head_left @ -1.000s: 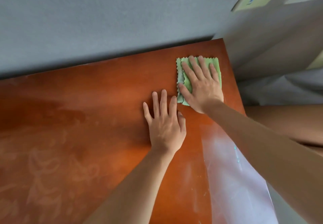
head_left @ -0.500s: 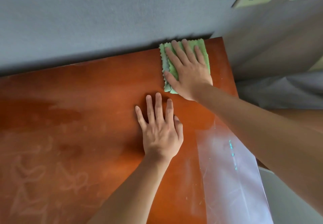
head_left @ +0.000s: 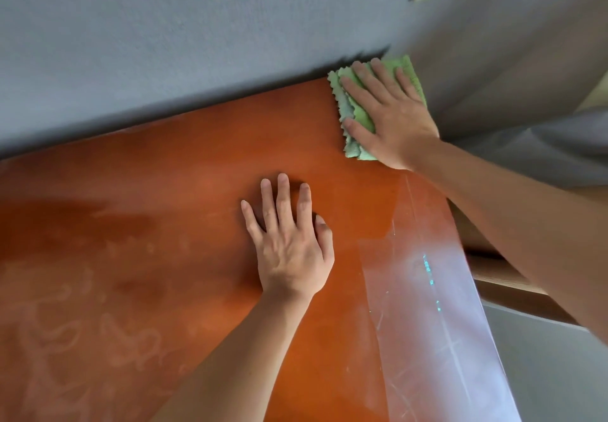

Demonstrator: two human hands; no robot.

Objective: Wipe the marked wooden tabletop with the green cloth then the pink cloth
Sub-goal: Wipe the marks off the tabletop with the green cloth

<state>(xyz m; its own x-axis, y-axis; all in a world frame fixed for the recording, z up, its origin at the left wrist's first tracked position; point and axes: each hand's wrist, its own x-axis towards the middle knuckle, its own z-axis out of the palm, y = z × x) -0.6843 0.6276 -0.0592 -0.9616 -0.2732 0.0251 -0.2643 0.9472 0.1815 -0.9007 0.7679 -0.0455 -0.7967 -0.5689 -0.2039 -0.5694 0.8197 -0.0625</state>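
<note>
The green cloth (head_left: 357, 115) is pressed flat under the straight fingers of the right hand (head_left: 391, 119) at the far right corner of the tabletop (head_left: 197, 175), hard against the wall (head_left: 164, 43). The left hand (head_left: 289, 244) is laid open on the wood nearer than the cloth and to its left, with nothing held. The green pass is judged to be under way and not finished: pale scribbled marks (head_left: 82, 323) are seen on the tabletop well to the left of the cloth and nearer the person, and light scratches in the glare (head_left: 427, 323) nearer than the cloth. The pink cloth is not in view, so that pass is judged still to come.
</note>
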